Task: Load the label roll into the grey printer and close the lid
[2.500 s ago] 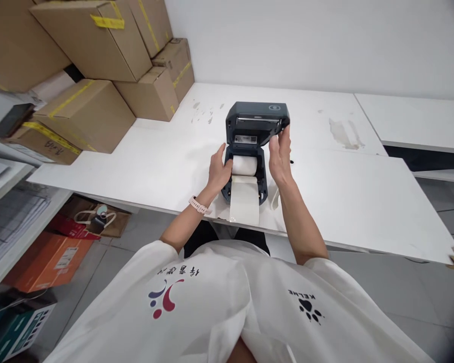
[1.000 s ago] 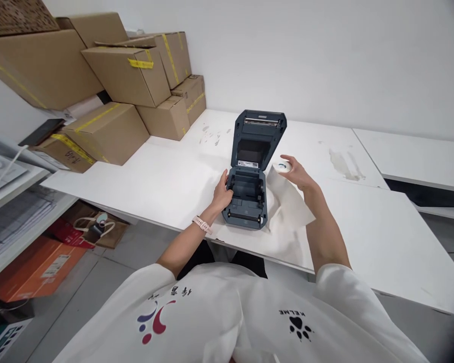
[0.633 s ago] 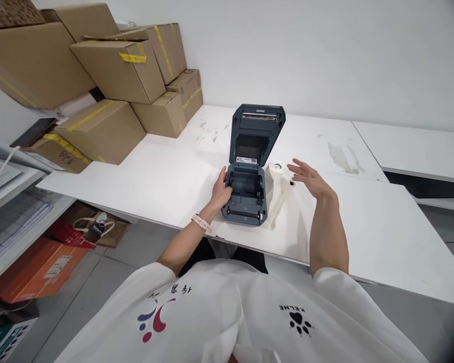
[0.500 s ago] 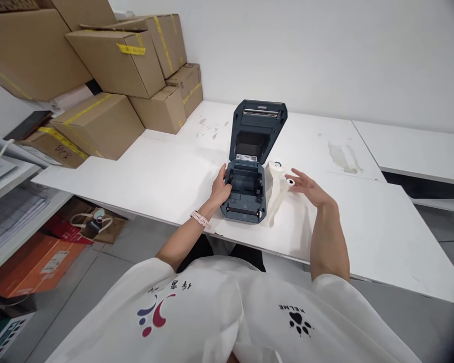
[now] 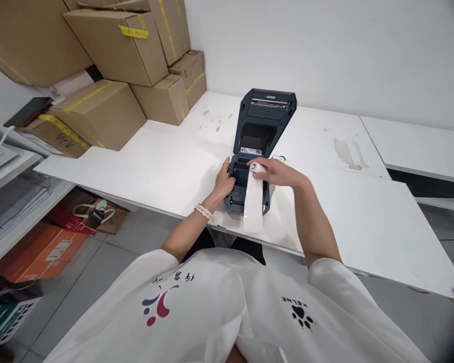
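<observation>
A dark blue-grey label printer (image 5: pixel 237 197) stands on the white table with its lid (image 5: pixel 267 118) tilted up and back. My left hand (image 5: pixel 224 180) grips the left side of its base, thumb over the inner rim. Over the printer's bay, my right hand (image 5: pixel 274 170) holds a small roll of white labels (image 5: pixel 256 168) between its fingers. A long white strip (image 5: pixel 253 206) hangs from the roll across the bay and past the printer's front edge. Behind my right hand, another white roll (image 5: pixel 281 158) shows only in part; the rest is hidden.
Several taped cardboard boxes (image 5: pixel 98 111) are stacked at the back left of the table (image 5: pixel 166 171). A white wall (image 5: pixel 325 55) rises behind. At the left is a shelf with papers (image 5: pixel 15 209), and an orange box (image 5: pixel 41 252) lies on the floor below.
My right hand has moved left from beside the printer to above its bay, bringing the label roll and its strip along. My left hand stays on the printer; the view has shifted slightly.
</observation>
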Action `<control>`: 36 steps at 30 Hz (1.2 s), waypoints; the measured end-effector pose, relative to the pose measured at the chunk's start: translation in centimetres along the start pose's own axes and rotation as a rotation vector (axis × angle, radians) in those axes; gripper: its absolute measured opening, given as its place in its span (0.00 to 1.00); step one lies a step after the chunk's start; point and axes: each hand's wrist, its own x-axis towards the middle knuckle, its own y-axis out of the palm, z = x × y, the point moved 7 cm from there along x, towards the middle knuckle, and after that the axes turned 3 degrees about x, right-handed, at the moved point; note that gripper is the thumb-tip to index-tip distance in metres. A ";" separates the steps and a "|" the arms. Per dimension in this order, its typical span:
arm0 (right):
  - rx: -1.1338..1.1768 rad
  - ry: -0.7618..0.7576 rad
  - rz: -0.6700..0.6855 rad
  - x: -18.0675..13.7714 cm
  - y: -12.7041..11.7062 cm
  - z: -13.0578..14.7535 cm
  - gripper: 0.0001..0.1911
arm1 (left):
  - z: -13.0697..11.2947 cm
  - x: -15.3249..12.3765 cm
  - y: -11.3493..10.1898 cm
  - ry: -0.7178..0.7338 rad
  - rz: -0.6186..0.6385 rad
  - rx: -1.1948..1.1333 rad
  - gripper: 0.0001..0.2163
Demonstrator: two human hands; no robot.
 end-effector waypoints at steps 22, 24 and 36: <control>-0.295 -0.133 -0.366 -8.2 11.0 5.4 0.37 | -2.0 -1.4 0.5 -0.055 0.062 -0.115 0.46; -0.310 -0.137 -0.380 -8.2 11.8 5.7 0.36 | -1.8 -1.3 0.5 -0.057 0.064 -0.114 0.46; -0.129 -0.138 -0.371 -8.2 10.7 4.8 0.19 | -1.8 -1.4 0.5 -0.050 0.076 -0.087 0.45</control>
